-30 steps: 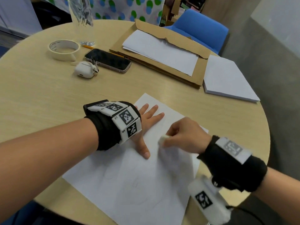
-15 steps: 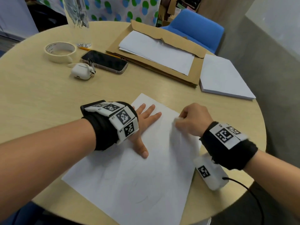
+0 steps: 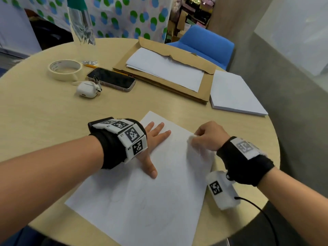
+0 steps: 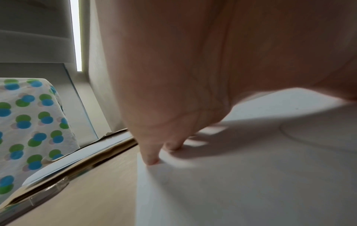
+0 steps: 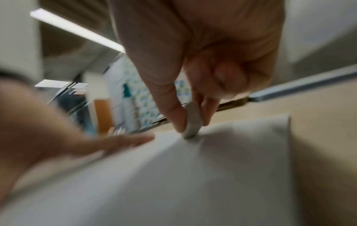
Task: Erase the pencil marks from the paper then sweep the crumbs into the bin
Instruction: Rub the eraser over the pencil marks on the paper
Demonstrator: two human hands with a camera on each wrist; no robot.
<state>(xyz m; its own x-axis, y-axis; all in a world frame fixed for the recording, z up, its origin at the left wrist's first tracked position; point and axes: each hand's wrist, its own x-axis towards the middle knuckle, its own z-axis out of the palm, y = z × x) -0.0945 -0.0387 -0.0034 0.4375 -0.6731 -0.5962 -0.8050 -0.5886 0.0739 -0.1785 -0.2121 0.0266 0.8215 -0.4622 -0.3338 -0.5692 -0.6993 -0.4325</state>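
The left hand (image 3: pixel 152 137) lay flat with its grip released, pinning the paper (image 3: pixel 142 201) to the tabletop (image 3: pixel 44 112), while the right hand (image 3: pixel 208 136) pinched a white eraser (image 5: pixel 191 120) against the sheet; short, light strokes would probably avoid creasing.

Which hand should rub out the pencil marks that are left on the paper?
Probably the right hand: it already pinches the eraser against the paper. The left hand lies flat, holding the sheet steady.

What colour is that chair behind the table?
The chair is bright blue; the head view shows it best.
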